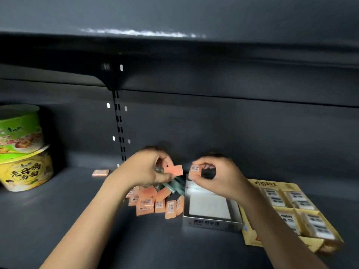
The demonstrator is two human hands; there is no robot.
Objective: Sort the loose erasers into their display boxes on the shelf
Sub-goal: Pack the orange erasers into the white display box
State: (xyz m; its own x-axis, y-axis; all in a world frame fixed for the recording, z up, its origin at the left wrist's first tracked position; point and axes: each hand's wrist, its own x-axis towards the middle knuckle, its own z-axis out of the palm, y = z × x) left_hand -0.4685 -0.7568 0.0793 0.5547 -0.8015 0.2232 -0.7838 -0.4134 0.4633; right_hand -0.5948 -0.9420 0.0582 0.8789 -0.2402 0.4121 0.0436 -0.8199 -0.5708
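Observation:
A pile of loose orange erasers (155, 202) lies on the dark shelf, with several greenish ones (175, 186) behind it. My left hand (147, 169) is above the pile, holding an orange eraser (174, 170) and what looks like a greenish one. My right hand (219, 175) pinches another orange eraser (194, 171) over the back edge of an open grey display box (210, 223), whose white floor is bare. A yellow display box (250, 235) at the right holds white erasers (291, 210).
One orange eraser (100, 172) lies alone at the back left. Two instant noodle bowls, green (20, 131) stacked on yellow (27, 171), stand at the far left. An upper shelf (174, 47) overhangs the space.

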